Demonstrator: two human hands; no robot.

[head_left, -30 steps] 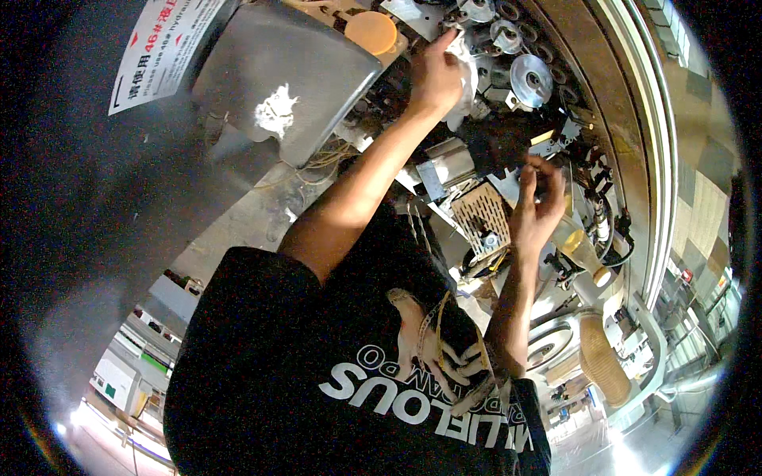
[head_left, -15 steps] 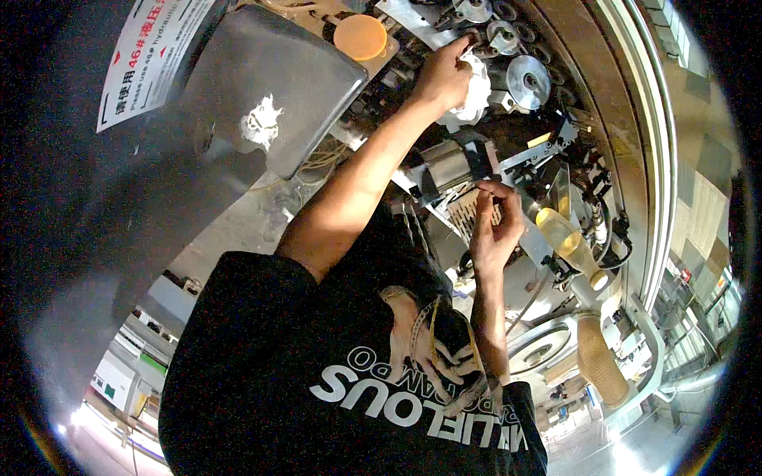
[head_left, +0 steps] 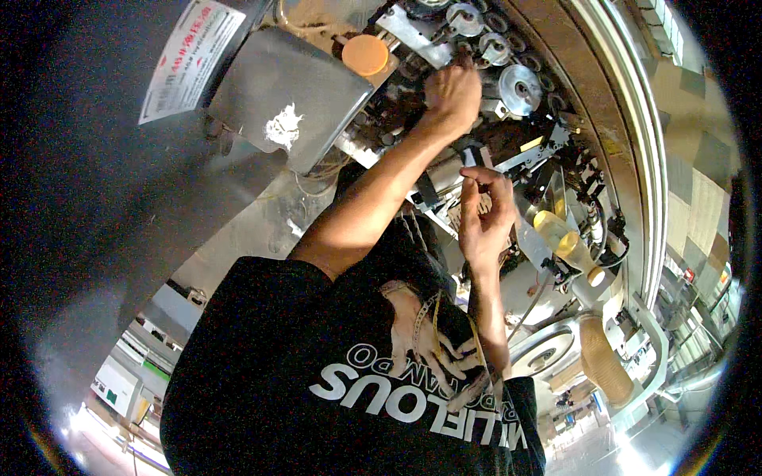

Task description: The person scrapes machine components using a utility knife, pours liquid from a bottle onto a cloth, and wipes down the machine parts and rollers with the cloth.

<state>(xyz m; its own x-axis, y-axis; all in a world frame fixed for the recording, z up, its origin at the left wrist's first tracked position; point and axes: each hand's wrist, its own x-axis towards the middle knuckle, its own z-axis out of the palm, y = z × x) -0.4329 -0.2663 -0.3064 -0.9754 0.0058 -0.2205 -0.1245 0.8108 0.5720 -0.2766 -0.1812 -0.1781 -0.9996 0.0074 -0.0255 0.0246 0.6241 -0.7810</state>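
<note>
My left hand reaches over the machine's exposed works, back upward and fingers curled under. Its fingertips are beside the small metal rollers, left of a larger shiny disc; anything in its grasp is hidden. No white cloth shows around it. Lower and to the right, my right hand is raised with thumb and forefinger brought together. Whatever those fingertips pinch, if anything, is too small to make out. Just beyond them is a dark block on the machine.
A grey tank with an orange cap stands at the left. A clear bottle of yellowish liquid lies right of my right hand. The machine's curved metal rim bounds the right side; a yarn cone is lower right.
The white cloth that was at my left hand is out of sight. That hand has turned, its fingers now curled toward the rollers. My right hand has shifted slightly left and up.
</note>
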